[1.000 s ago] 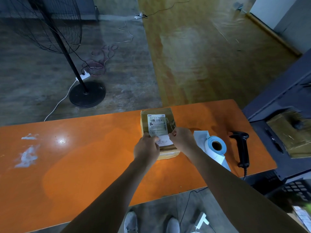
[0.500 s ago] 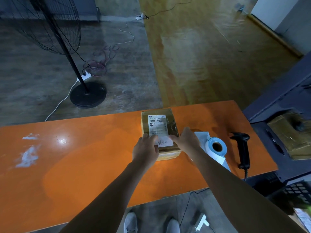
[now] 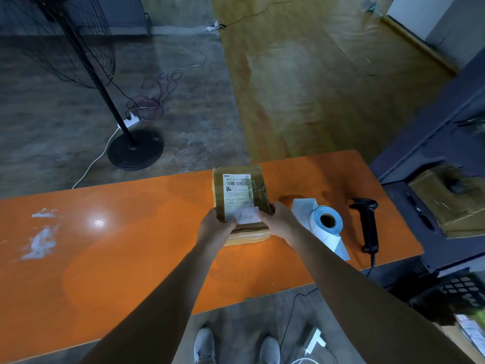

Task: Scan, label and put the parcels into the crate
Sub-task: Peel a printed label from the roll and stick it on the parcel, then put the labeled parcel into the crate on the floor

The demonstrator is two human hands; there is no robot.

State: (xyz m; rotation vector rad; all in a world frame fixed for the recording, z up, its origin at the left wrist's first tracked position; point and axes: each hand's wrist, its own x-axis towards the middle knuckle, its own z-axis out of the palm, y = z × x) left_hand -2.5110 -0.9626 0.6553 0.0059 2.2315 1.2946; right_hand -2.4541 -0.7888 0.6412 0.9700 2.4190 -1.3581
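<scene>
Now that the label [image 3: 248, 216] sits on the parcel [image 3: 241, 195], my left hand [image 3: 214, 231] and right hand [image 3: 279, 222] grip it, fingers [image 3: 267, 215] curled; crating remains.

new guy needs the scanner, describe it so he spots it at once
Go to the right end of the orange table. Right of the blue label roll lies the scanner: the only black, pistol-shaped thing there.

On the table [image 3: 131, 245]: one parcel [image 3: 240, 190], one label roll [image 3: 326, 220], one scanner [image 3: 367, 224].

1 head-worn view, looking forward-down, table [image 3: 110, 271] close
</scene>
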